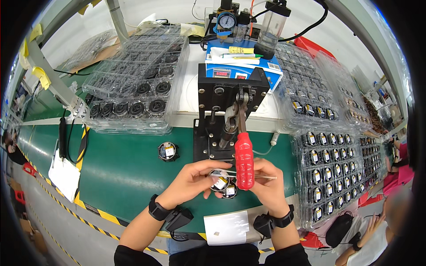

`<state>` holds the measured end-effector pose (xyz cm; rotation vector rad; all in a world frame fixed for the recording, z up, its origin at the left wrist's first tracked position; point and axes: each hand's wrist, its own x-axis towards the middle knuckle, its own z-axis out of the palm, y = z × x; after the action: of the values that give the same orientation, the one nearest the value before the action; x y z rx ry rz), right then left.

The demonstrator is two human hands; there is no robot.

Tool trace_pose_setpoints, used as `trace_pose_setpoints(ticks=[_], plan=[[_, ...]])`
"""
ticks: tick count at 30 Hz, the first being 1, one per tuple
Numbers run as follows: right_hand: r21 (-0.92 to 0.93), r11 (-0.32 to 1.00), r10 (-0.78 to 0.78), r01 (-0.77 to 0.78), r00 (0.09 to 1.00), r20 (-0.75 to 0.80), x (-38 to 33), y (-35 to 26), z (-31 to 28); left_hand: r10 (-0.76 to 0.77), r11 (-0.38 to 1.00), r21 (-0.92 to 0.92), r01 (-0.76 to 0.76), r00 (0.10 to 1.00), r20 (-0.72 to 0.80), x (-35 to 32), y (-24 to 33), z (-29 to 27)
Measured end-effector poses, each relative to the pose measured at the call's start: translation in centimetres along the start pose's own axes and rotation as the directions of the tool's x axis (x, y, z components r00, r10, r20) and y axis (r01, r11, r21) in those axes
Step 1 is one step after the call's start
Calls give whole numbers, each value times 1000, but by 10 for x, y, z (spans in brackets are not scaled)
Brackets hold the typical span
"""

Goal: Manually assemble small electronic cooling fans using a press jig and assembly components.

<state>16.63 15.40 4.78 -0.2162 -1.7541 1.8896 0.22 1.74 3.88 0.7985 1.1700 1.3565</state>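
My left hand [188,181] is closed on a small round module [219,182] with a dark rim and a white and yellow label. Just below it, close to my fingers, is a second round module [230,191]; whether I hold that one too I cannot tell. Thin pale tweezers [268,177] are gripped in my right hand [270,182], their tips reaching toward the module in my left. The red handle [244,162] of a black toggle-clamp press [205,99] hangs in front and covers part of my right fingers. Farther left, another round module [167,151] lies alone on the green mat [120,168].
Stacked clear trays of round parts [133,95] stand at the back left. Right of me, a clear tray [330,173] holds rows of labelled modules. Behind the press is a blue control box [242,66]. White paper [226,228] lies at the near edge. A person [377,235] sits at the right.
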Motion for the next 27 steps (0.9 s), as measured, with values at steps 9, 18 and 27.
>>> trace_pose_setpoints(ticks=[9, 18, 27], plan=[[-114, 993, 32, -27, 999, 36, 2, 4, -3, 100, 994, -35, -100, 995, -15, -1, -6, 4], [-80, 996, 32, -30, 999, 28, 1, 4, -5, 50, 998, 33, -50, 999, 2, -1, -5, 4], [-210, 978, -4, 12, 999, 38, 1, -3, -4, 26, 999, 22, -26, 1000, 14, -2, -5, 5]])
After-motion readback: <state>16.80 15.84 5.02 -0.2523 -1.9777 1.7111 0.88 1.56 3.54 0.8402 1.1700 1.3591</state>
